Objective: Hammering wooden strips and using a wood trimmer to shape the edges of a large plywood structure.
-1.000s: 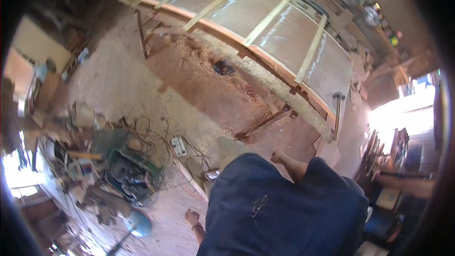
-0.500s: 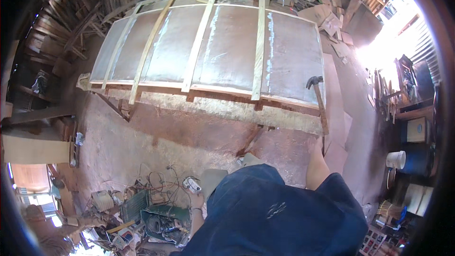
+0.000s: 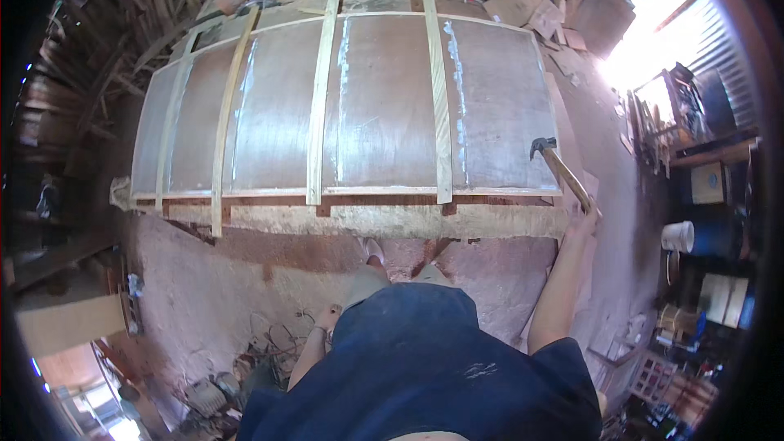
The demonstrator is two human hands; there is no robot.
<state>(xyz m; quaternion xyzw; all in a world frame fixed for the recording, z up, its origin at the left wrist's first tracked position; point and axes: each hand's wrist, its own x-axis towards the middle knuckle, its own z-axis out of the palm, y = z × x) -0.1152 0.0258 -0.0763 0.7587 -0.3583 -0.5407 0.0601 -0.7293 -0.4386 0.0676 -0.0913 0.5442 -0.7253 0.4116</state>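
My right hand (image 3: 584,219) is wrapped round the lower wooden handle of a claw hammer (image 3: 567,175). The hammer's dark head is over the right end of a large framed wooden panel (image 3: 498,114). I cannot tell whether it touches the surface. Several pale wooden strips (image 3: 325,98) lie crosswise on the panel, their near ends jutting past its edge. Whitish smeared lines (image 3: 460,106) run beside the strips. My left hand (image 3: 328,317) hangs low beside my left thigh, fingers curled; whatever they hold, if anything, is too small to make out.
The panel lies on a worn workbench (image 3: 392,219) in front of my legs. Tangled cords and tools (image 3: 273,343) lie on the floor at lower left. Scrap wood (image 3: 77,106) is piled at far left. A white bucket (image 3: 678,237) stands at the right.
My right hand has risen outward with the hammer, whose handle now slants toward the lower right. I stand nearer the bench, and my left hand has come forward beside my thigh.
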